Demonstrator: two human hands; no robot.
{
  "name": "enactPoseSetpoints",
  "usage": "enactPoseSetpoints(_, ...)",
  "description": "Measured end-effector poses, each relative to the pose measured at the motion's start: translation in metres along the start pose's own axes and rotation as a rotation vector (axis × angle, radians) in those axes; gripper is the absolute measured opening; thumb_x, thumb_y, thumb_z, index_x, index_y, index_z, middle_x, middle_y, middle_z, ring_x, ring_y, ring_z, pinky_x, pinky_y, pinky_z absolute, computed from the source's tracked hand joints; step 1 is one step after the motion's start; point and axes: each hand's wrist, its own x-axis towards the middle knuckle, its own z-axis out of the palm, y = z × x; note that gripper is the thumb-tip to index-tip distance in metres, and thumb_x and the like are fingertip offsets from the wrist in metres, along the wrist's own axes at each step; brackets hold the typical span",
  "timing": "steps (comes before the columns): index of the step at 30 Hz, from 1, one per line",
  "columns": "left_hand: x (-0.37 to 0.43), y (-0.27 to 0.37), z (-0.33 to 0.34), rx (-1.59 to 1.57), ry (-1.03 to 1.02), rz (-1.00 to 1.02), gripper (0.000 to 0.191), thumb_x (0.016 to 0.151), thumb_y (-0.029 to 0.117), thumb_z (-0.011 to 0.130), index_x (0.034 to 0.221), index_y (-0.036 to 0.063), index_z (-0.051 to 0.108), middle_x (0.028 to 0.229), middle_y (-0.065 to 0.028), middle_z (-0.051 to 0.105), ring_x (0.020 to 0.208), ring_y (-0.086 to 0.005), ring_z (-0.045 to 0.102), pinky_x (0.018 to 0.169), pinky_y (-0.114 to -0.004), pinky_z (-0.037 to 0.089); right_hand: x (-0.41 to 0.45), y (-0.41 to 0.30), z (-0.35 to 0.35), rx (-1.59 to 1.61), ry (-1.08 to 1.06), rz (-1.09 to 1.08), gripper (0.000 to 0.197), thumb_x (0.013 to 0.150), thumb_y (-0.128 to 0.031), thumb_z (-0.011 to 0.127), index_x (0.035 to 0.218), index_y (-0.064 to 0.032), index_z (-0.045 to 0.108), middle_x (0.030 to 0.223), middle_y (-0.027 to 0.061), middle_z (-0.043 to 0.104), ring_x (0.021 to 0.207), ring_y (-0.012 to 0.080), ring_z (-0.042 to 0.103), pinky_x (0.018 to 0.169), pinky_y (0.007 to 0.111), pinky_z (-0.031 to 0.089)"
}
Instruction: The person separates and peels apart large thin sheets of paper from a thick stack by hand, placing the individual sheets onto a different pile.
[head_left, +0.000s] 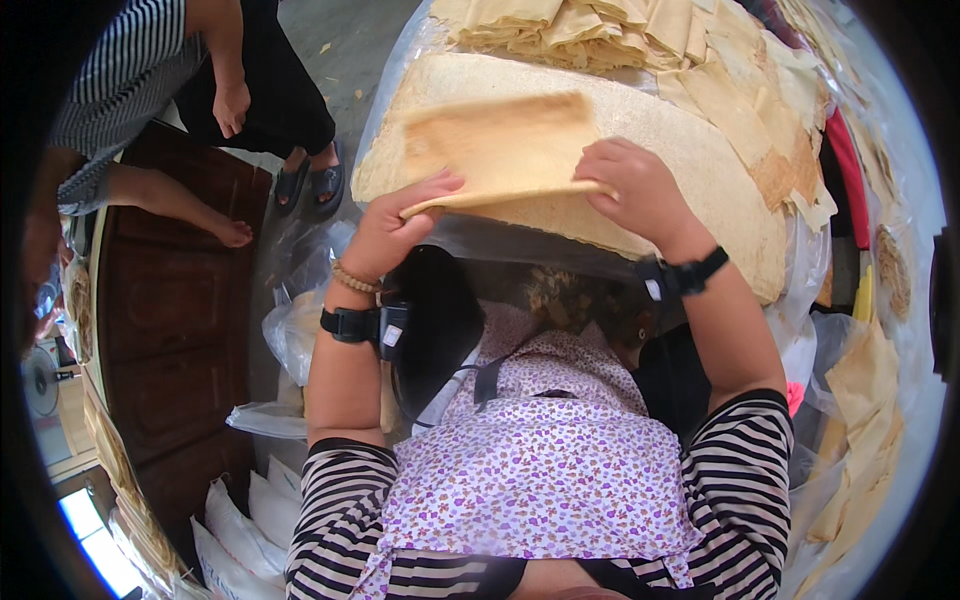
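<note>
Both of my hands hold a thin, pale yellow folded sheet (502, 154) above a large flat board or slab (675, 172); its material I cannot tell. My left hand (411, 210) grips the near left corner, with the thumb and fingers around the edge. My right hand (628, 184) is closed on the near right corner. The near edge is lifted and curled between the hands, while the far part is blurred and lies over the slab. A stack of similar folded sheets (592, 37) rests beyond the slab. Loose, ragged sheets (742, 112) overlap its far right side.
Another person stands at the upper left, one hand (232, 109) hanging near the dark wooden panelled furniture (176, 300). Clear plastic bags (296, 330) are left of my arm, with white sacks (244, 517) below. More sheets (862, 390) line the right side.
</note>
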Motion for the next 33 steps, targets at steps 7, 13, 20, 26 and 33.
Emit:
enactPoseSetpoints(7,0.014,-0.007,0.009,-0.239,0.469,-0.27,0.016,0.099,0.012,0.063,0.104,-0.0016,0.07,0.101,0.0017,0.071,0.087,-0.0101,0.065,0.075,-0.025,0.05,-0.025,0.01,0.005,0.717,0.057,0.551,0.027,0.091,-0.024,0.071,0.105,-0.0003,0.072,0.088,0.0166,0.071,0.082,0.0279,0.068,0.079,0.035,0.054)
enactPoseSetpoints(13,0.053,-0.029,0.014,0.532,0.631,-0.26,0.037,0.095,0.035,0.065,0.109,0.001,0.067,0.08,-0.0214,0.069,0.077,-0.0341,0.07,0.067,-0.043,0.053,0.019,0.013,0.029,0.261,0.196,0.67,0.039,0.097,-0.035,0.058,0.1,0.0011,0.07,0.091,0.021,0.071,0.083,0.0344,0.068,0.076,0.043,0.053)
enactPoseSetpoints(20,0.067,-0.005,0.044,1.133,0.62,-0.168,0.042,0.094,0.037,0.064,0.126,0.0094,0.064,0.117,-0.0165,0.067,0.109,-0.033,0.063,0.094,-0.045,0.048,0.029,0.01,0.043,-0.091,0.139,0.765,0.039,0.097,-0.038,0.054,0.099,-0.0026,0.07,0.098,0.0211,0.072,0.094,0.04,0.068,0.082,0.049,0.054)
enactPoseSetpoints(26,0.073,-0.013,0.079,1.024,0.055,0.121,0.064,0.094,0.05,0.059,0.145,0.0123,0.051,0.156,-0.01,0.043,0.146,-0.0305,0.036,0.119,-0.049,0.025,0.054,-0.008,0.021,-0.156,-0.09,0.936,0.041,0.098,-0.041,0.055,0.119,-0.0081,0.065,0.108,0.0158,0.072,0.104,0.035,0.068,0.087,0.047,0.053)
enactPoseSetpoints(33,0.076,0.009,0.069,1.094,-0.068,0.187,0.061,0.089,0.04,0.068,0.141,0.0114,0.054,0.152,-0.0132,0.047,0.144,-0.0323,0.039,0.116,-0.048,0.03,0.0,-0.005,0.054,-0.185,0.154,0.112,0.061,0.097,-0.051,0.054,0.139,-0.0068,0.055,0.152,0.0118,0.048,0.143,0.0279,0.04,0.117,0.041,0.031)
